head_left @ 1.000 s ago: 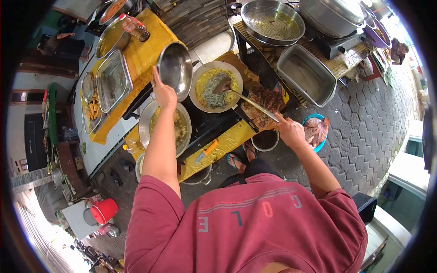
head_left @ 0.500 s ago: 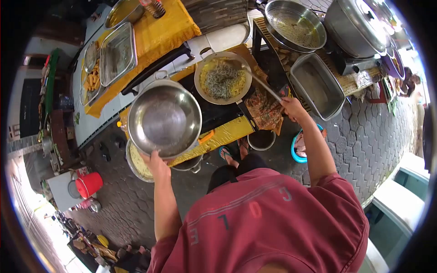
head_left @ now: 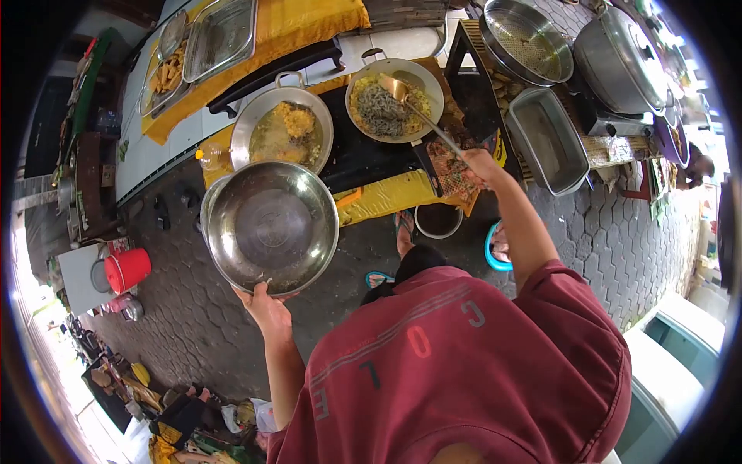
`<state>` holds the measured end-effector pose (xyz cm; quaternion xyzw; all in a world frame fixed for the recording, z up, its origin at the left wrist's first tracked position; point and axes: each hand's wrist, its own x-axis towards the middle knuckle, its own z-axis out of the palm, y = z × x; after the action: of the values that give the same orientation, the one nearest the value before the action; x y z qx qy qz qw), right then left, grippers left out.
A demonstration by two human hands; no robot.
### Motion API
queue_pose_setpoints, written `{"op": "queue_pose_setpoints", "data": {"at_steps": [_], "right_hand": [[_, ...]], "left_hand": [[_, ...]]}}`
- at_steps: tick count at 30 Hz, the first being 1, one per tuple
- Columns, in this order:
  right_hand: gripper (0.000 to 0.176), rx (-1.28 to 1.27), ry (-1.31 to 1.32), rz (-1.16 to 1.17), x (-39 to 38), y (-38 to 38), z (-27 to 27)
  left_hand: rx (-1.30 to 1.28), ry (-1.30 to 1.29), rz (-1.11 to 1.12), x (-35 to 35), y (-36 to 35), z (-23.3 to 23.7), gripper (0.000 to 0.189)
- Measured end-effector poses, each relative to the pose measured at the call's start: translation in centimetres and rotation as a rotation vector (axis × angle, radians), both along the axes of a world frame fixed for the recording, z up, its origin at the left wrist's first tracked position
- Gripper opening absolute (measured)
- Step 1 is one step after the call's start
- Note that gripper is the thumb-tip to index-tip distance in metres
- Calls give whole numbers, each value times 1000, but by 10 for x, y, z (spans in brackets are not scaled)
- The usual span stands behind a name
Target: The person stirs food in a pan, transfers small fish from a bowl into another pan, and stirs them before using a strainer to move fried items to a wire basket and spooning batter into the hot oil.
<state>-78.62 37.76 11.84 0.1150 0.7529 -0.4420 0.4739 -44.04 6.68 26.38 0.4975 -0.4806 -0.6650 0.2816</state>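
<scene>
My left hand (head_left: 267, 309) grips the near rim of a wide steel bowl (head_left: 272, 220), which has only small residue inside. Closed round the handle of a long metal spatula (head_left: 444, 138) is my right hand (head_left: 481, 168). The spatula's head lies in a wok (head_left: 421, 75) at the stove, over a dark, shredded-looking heap (head_left: 379, 110) with yellow food around it. Beyond the bowl, a second pan (head_left: 246, 131) holds oil and golden frying pieces (head_left: 295, 120). The bowl overlaps this pan's near edge in view.
Metal trays (head_left: 220, 39) stand on the yellow-covered table at upper left. A grey rectangular tub (head_left: 547, 141), a perforated steamer pan (head_left: 527, 45) and a big lidded pot (head_left: 618, 58) are at the right. On the floor are a dark pot (head_left: 438, 221) and a blue basin (head_left: 495, 247).
The bowl has come nearer to me, uncovering the frying pan behind it. The spatula's head has shifted over the dark heap, and my right hand has moved slightly left.
</scene>
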Motion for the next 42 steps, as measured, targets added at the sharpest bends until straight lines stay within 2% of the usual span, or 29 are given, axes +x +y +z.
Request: {"op": "queue_pose_setpoints", "data": {"at_steps": [1, 3, 7, 8, 10, 11, 14, 16, 18, 23, 28, 30, 32, 34, 35, 36, 37, 38, 39, 40, 41, 42], "right_hand": [[31, 0, 8, 3, 3, 4, 12], [30, 161, 177, 186, 11, 9, 31], [30, 185, 177, 193, 45, -1, 44], [30, 189, 181, 204, 48, -2, 32], [31, 431, 445, 493, 49, -11, 3], [31, 427, 451, 497, 49, -13, -1], [33, 634, 626, 474, 49, -29, 4], [31, 628, 665, 407, 50, -36, 9], [31, 640, 712, 353, 52, -47, 22], [40, 754, 679, 419, 38, -64, -46], [39, 747, 580, 442, 44, -52, -94], [34, 725, 1164, 422, 53, -50, -90], [26, 556, 1334, 450, 76, -68, -78], [20, 182, 1165, 446, 116, -79, -119], [20, 171, 944, 537, 129, -88, -145], [20, 159, 717, 619, 138, -91, -172], [20, 164, 704, 629, 136, -90, -203], [19, 281, 682, 516, 127, -91, -239], [19, 394, 658, 402, 117, -93, -278], [19, 392, 606, 227, 105, -91, -321], [19, 391, 549, 51, 94, -87, -367], [19, 396, 538, 57, 72, -76, -423]], "left_hand": [[14, 20, 15, 9, -1, 0, 71], [5, 21, 18, 30, -2, -4, 71], [39, 44, 62, 70, 10, -2, 71], [43, 47, 73, 81, 13, -2, 71], [56, 14, 97, 103, 17, -1, 71], [53, 18, 103, 115, 19, 0, 71], [25, -67, 106, 154, 25, -3, 70], [-15, -45, 207, 175, 27, -13, 70], [89, -56, 250, 189, 36, -15, 74], [232, -17, 295, 216, 58, -44, 72], [311, -10, 304, 219, 77, -71, 69], [382, -27, 356, 208, 82, -77, 67], [405, -37, 377, 202, 87, -88, 66], [280, -288, 268, 199, 93, -106, 66], [396, -134, 361, 196, 92, -115, 65], [407, -147, 368, 194, 94, -122, 65], [371, -245, 319, 192, 97, -127, 64], [336, -340, 270, 187, 100, -132, 63], [359, -343, 318, 179, 102, -134, 64], [365, -351, 325, 177, 102, -141, 64], [442, -265, 368, 179, 104, -146, 64], [517, -179, 410, 183, 106, -150, 64]]}}
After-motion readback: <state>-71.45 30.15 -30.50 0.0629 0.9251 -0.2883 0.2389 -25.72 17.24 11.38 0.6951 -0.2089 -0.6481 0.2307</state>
